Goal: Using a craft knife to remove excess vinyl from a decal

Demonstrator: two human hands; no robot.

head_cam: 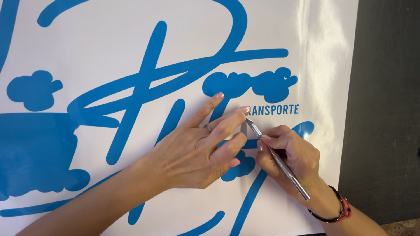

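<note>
We find the glossy white sheet with blue cut-vinyl shapes (131,52) mostly weeded; our right hand (291,153) grips a slim silver pick tool (280,162) just below its small blue lettering (275,109), left hand (197,148) spread flat beside.

1. There is one view only, from a camera worn on the person's head, so no second view shares any part of the scene.
2. It looks down and forward, almost square onto a white sheet (109,26) with blue lettering, which fills most of the frame.
3. It sits close: the sheet runs past the top, left and bottom edges.
4. The left hand (197,150) lies at the centre and the right hand (291,157) at lower right, both forearms entering from the bottom edge.
5. A dark wall (389,109) takes the right strip of the frame.
</note>
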